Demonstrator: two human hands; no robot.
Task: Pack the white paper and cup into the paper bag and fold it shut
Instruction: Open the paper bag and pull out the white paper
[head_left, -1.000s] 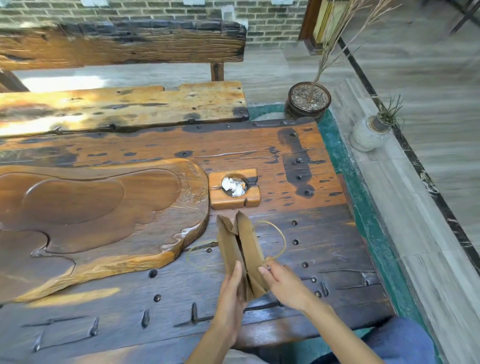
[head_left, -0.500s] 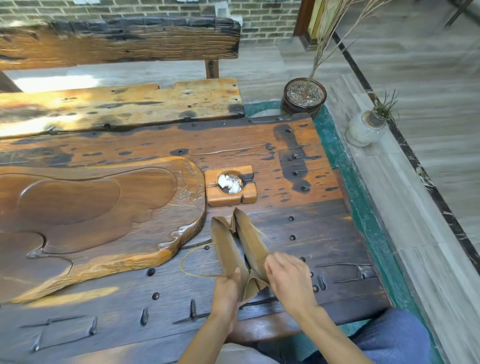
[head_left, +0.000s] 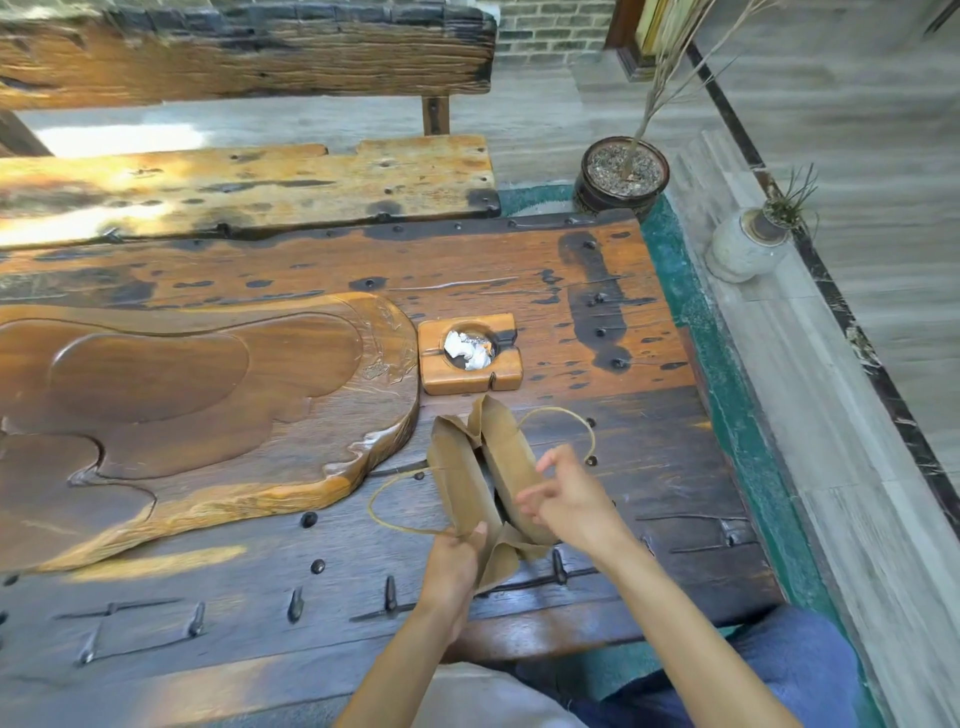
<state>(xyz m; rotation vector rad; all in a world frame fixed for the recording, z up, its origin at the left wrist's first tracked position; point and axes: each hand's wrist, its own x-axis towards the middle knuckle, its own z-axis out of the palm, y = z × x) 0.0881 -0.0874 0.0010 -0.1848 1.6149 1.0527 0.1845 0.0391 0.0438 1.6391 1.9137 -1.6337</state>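
Two bare forearms enter from the near edge of the desk (head_left: 649, 457) and meet over its front planks. Left hand (head_left: 457, 553) is upright, thumb up, pinching the near left rim of the paper bag (head_left: 462, 483) together with one string handle (head_left: 395, 499), which loops out to the left. Right hand (head_left: 566, 501) hovers at the bag's right wall, fingers (head_left: 550, 460) spread and loosely curled; it is motion-blurred, so whether it grips the paper cannot be told. A second string handle (head_left: 566, 418) arcs above and behind this hand.

Bag stands on the desk with its mouth pulled open, side walls creased inward and a dark gap showing between the two panels. It sits between the hands, just beside the near right edge of the carved wooden tray (head_left: 208, 410).

Beyond the bag, apart from both hands, a small wooden block (head_left: 506, 371) with a round hollow holds crumpled white paper (head_left: 467, 349). No cup can be made out with certainty
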